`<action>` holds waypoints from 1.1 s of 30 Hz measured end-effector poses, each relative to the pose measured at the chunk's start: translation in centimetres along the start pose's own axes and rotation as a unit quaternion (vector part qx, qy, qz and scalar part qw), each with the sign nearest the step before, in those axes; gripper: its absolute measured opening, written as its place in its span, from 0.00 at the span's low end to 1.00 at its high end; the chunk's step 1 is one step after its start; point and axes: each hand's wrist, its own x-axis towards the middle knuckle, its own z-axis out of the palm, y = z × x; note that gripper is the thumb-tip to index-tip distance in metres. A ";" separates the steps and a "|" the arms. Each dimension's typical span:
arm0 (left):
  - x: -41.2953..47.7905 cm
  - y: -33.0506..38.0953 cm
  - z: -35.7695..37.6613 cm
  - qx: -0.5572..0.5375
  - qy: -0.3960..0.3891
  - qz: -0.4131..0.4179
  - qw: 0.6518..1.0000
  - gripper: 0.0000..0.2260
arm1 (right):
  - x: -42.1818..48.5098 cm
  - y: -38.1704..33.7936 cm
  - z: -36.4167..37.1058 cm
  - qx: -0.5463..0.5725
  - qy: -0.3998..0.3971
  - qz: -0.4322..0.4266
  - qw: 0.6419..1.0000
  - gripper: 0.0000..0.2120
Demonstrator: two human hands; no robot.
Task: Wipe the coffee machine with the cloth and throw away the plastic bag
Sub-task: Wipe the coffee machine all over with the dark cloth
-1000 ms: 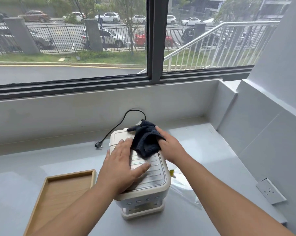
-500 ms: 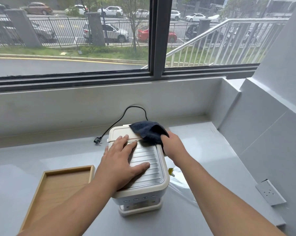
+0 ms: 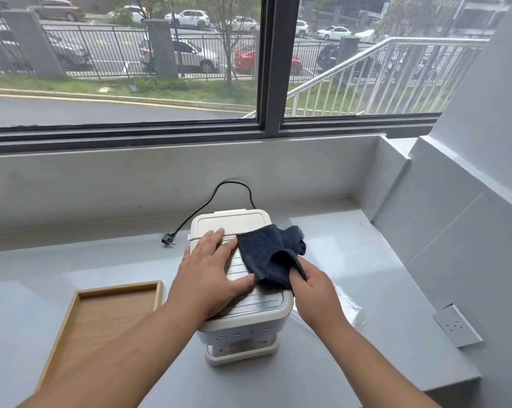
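Note:
A cream coffee machine [image 3: 229,222] with a ribbed metal top stands on the grey counter in the middle of the view. My left hand [image 3: 210,275] lies flat on its top, fingers spread. My right hand [image 3: 315,293] grips a dark blue cloth [image 3: 266,254] at the machine's right edge; the cloth drapes over the right part of the top. A clear plastic bag [image 3: 347,307] lies on the counter just right of the machine, partly hidden by my right arm.
A shallow wooden tray [image 3: 81,325] sits left of the machine. The machine's black cord and plug [image 3: 168,240] trail behind it on the left. A wall socket [image 3: 456,325] is at the right. A low wall and a window run along the back.
My right hand has pulled the cloth from the back of the machine's top toward me and to its right edge. My left hand has stayed flat on the top.

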 end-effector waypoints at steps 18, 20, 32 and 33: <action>-0.6 0.0 -0.3 -0.003 0.006 0.010 1.000 0.43 | -10.4 1.1 2.2 -0.122 0.079 -0.110 0.983 0.15; -0.9 -0.1 -0.4 -0.012 0.009 0.011 1.000 0.41 | -10.4 0.8 2.4 -0.147 0.080 -0.118 0.979 0.14; -3.9 -0.7 0.0 -0.079 0.172 -0.028 0.982 0.11 | -11.9 -2.3 8.4 -0.228 0.017 -0.193 0.954 0.13; -4.4 -1.1 -0.1 -0.091 0.172 -0.023 0.981 0.10 | -12.1 -2.6 9.0 -0.227 0.008 -0.189 0.955 0.14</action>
